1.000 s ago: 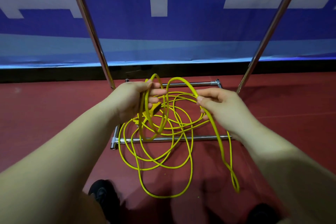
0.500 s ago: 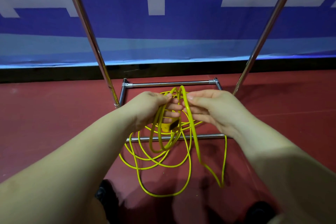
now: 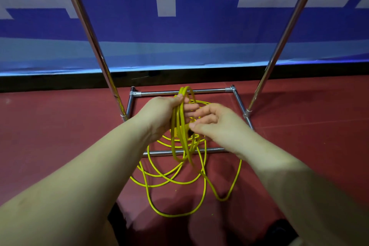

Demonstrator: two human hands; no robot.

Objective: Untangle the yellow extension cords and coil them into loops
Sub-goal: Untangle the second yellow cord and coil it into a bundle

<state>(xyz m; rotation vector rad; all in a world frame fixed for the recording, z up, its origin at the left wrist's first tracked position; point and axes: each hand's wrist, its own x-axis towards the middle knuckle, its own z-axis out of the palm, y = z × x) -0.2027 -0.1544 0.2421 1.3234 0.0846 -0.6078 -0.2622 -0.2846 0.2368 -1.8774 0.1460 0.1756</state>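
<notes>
A yellow extension cord (image 3: 175, 181) lies in loose tangled loops on the red floor. Several of its turns are gathered into an upright coil (image 3: 180, 126) that my left hand (image 3: 159, 114) grips near the top, thumb over the strands. My right hand (image 3: 215, 124) sits just right of the coil with its fingers loosely curled; the fingertips are close to the strands, and I cannot tell whether they pinch one. A dark plug end shows between the two hands, half hidden.
A chrome rack base (image 3: 179, 92) frames the cord on the floor, with two slanted chrome poles (image 3: 93, 46) rising left and right. A blue and white banner (image 3: 179, 16) stands behind. My dark shoes (image 3: 117, 219) show at the bottom.
My right hand passed a new loop to the left hand's coil and has drawn slightly back. The slack loop on the right floor has shifted inward.
</notes>
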